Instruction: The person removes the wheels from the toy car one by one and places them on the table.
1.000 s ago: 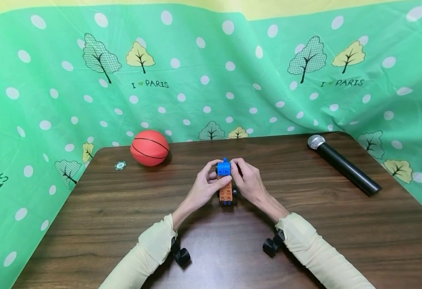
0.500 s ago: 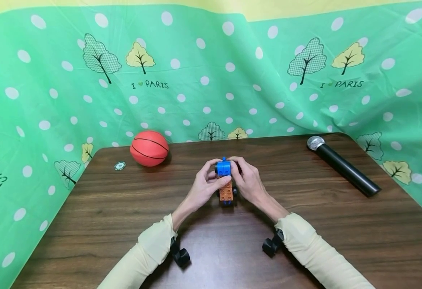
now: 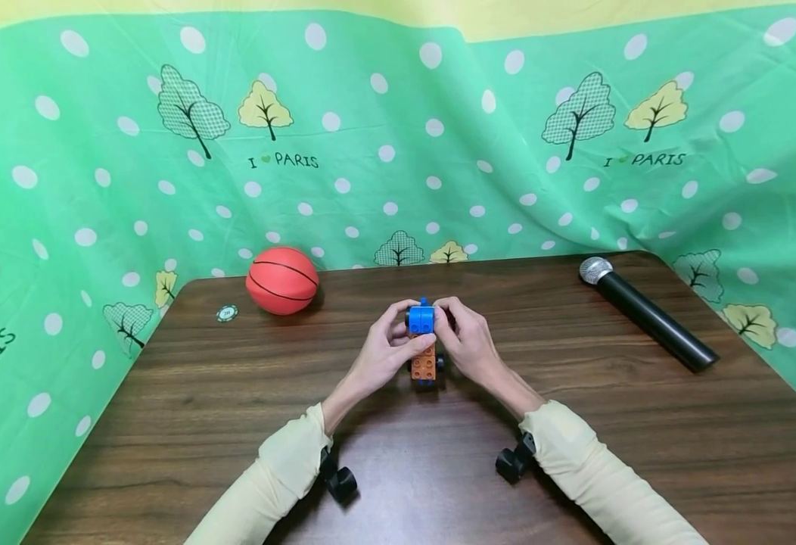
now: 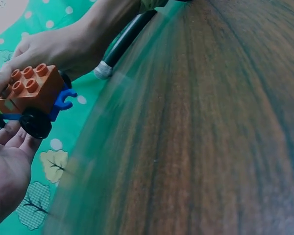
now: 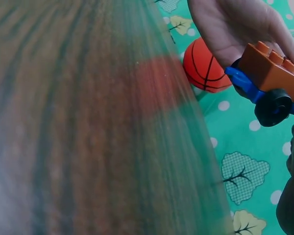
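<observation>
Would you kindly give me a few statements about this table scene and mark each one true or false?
1. Both the left hand and the right hand hold the toy brick car. True.
2. The car's blue block sits nearer the person than its orange block. False: the blue block is at the far end and the orange block is nearer the person.
3. The basketball lies at the far left of the table. True.
4. The microphone stands upright beside the ball. False: it lies flat at the far right of the table, well apart from the ball.
5. The car has black wheels. True, as both wrist views show.
</observation>
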Demonstrator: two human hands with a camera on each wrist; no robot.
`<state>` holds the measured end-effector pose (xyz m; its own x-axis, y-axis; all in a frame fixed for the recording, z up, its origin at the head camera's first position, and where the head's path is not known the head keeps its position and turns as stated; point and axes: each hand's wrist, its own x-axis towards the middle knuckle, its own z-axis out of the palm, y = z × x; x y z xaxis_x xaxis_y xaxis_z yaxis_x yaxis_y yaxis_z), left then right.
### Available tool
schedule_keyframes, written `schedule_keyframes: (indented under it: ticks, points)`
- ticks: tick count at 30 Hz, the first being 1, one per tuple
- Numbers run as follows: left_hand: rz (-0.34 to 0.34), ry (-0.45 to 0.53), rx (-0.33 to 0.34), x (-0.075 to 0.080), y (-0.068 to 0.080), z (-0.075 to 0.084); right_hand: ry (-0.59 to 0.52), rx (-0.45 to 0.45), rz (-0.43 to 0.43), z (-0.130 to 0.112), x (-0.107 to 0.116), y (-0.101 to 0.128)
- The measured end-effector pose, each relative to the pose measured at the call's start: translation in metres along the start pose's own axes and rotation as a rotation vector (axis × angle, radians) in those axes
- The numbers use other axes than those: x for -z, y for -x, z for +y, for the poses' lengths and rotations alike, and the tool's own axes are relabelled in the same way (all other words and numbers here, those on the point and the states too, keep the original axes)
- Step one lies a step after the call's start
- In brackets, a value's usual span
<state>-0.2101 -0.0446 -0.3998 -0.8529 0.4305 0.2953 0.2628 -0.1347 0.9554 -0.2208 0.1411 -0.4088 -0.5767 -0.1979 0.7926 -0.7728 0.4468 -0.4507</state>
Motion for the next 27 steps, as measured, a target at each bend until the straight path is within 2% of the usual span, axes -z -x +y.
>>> schedule_keyframes:
  ticks: [21,24,27]
  points:
    - [-0.002,-0.003,0.023,0.0023,0.0029,0.0068,0.018,0.046,-0.066,0.005,0.0037,-0.0013]
    - [-0.004,0.001,0.029,0.0028,0.0034,0.0065,-0.003,0.023,-0.066,0.0031,0.0039,-0.001]
    - [-0.002,0.019,0.029,0.0034,0.0032,0.0055,-0.071,-0.041,-0.064,-0.0012,0.0041,-0.0007]
